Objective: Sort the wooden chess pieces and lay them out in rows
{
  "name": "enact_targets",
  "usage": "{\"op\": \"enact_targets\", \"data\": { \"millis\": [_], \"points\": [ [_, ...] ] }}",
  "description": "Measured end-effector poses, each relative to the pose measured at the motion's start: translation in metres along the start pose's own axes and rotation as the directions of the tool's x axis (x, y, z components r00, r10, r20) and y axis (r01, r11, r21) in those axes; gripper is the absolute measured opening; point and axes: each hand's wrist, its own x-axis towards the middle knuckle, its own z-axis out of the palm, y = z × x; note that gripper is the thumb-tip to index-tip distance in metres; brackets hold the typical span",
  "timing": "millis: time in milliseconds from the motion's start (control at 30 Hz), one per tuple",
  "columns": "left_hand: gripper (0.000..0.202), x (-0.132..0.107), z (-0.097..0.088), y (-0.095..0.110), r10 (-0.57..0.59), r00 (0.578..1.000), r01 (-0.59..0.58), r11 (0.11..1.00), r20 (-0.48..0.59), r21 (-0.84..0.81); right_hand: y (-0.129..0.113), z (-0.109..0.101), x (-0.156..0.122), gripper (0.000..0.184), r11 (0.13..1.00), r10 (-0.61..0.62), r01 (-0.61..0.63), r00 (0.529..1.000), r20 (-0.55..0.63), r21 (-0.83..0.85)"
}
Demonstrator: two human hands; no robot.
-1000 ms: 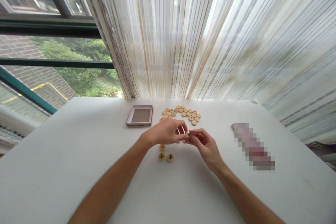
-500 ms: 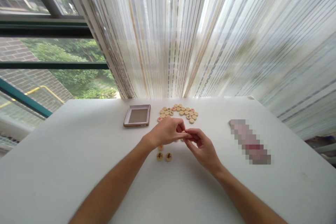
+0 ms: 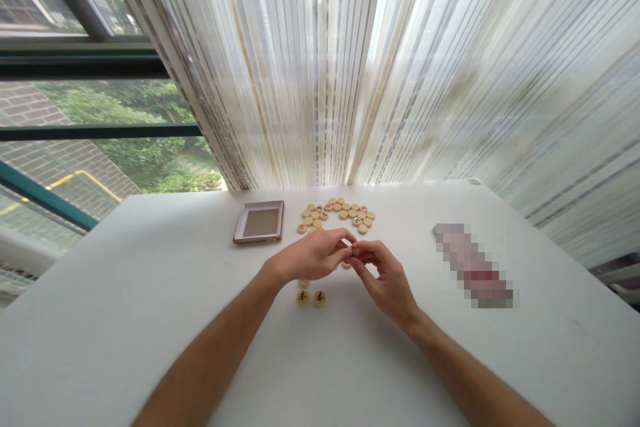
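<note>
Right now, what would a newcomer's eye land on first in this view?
First, the left hand and right hand meeting mid-table, with a round xiangqi piece at their fingertips. Just beyond them lies an arc of similar pieces, with a shallow tray to its left. Behind everything, a tall striped sheer curtain fills the view above the white table.

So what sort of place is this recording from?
Probably an upper-floor room in a home: a sheer striped curtain hangs beside a window looking down on trees and a brick wall, with xiangqi pieces on a white table.
</note>
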Motion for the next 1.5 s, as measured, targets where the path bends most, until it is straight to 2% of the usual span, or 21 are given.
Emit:
{"op": "enact_targets", "data": {
  "millis": [167, 300, 500, 600, 667, 733, 867, 933, 1000, 1067, 1200, 1300, 1500],
  "points": [
    [0.035, -0.004, -0.004, 0.003, -0.003, 1.0, 0.003, 1.0, 0.023, 0.01, 0.003, 0.0, 0.0, 0.017, 0.989, 0.037, -0.038, 0.999, 0.016, 0.141],
    [0.025, -0.006, -0.007, 0.006, -0.005, 1.0, 0.005, 1.0, 0.013, 0.02, 0.007, 0.001, -0.001, 0.019, 0.97, 0.099, -0.104, 0.995, 0.035, 0.221],
    [0.017, -0.008, -0.005, 0.01, 0.038, 0.995, -0.033, 0.998, -0.094, 0.057, 0.005, 0.003, -0.002, 0.018, 0.954, 0.074, -0.083, 0.996, 0.044, 0.286],
    [0.015, -0.012, 0.002, 0.011, 0.044, 0.989, -0.05, 0.998, -0.143, -0.033, -0.001, 0.004, -0.002, 0.019, 0.963, 0.028, -0.039, 0.999, 0.046, 0.266],
    [0.017, -0.018, 0.01, 0.01, 0.008, 0.981, -0.028, 0.995, -0.193, -0.099, -0.005, 0.005, -0.002, 0.018, 0.959, 0.011, -0.03, 0.998, 0.066, 0.282],
    [0.019, -0.026, 0.02, 0.007, -0.037, 0.96, 0.006, 0.994, -0.276, -0.112, -0.009, 0.007, -0.004, 0.018, 0.948, 0.016, -0.049, 0.994, 0.106, 0.316],
    [0.021, -0.044, 0.043, -0.003, -0.103, 0.883, 0.057, 0.992, -0.457, -0.112, -0.011, 0.014, -0.009, 0.021, 0.927, 0.058, -0.128, 0.977, 0.203, 0.353],
    [0.02, -0.052, 0.052, -0.008, -0.122, 0.854, 0.077, 0.991, -0.506, -0.109, -0.011, 0.017, -0.013, 0.022, 0.921, 0.074, -0.161, 0.966, 0.248, 0.354],
    [0.02, -0.058, 0.059, -0.013, -0.086, 0.845, 0.042, 0.995, -0.527, -0.096, -0.01, 0.018, -0.015, 0.022, 0.927, 0.065, -0.161, 0.958, 0.279, 0.339],
    [0.02, -0.06, 0.065, -0.015, -0.055, 0.836, 0.002, 0.995, -0.545, -0.098, -0.01, 0.017, -0.016, 0.02, 0.956, 0.019, -0.101, 0.959, 0.284, 0.277],
    [0.018, -0.06, 0.074, -0.012, -0.052, 0.801, -0.024, 0.993, -0.596, -0.118, -0.01, 0.014, -0.017, 0.023, 0.988, -0.151, 0.14, 0.949, 0.278, 0.061],
    [0.016, -0.06, 0.079, -0.011, -0.051, 0.814, -0.017, 0.994, -0.578, -0.112, -0.01, 0.013, -0.019, 0.03, 0.973, -0.227, 0.232, 0.938, 0.263, 0.015],
    [0.015, -0.061, 0.08, -0.019, -0.06, 0.859, -0.041, 0.982, -0.508, -0.184, -0.008, 0.013, -0.02, 0.035, 0.952, -0.291, 0.307, 0.922, 0.255, -0.024]
  ]
}}
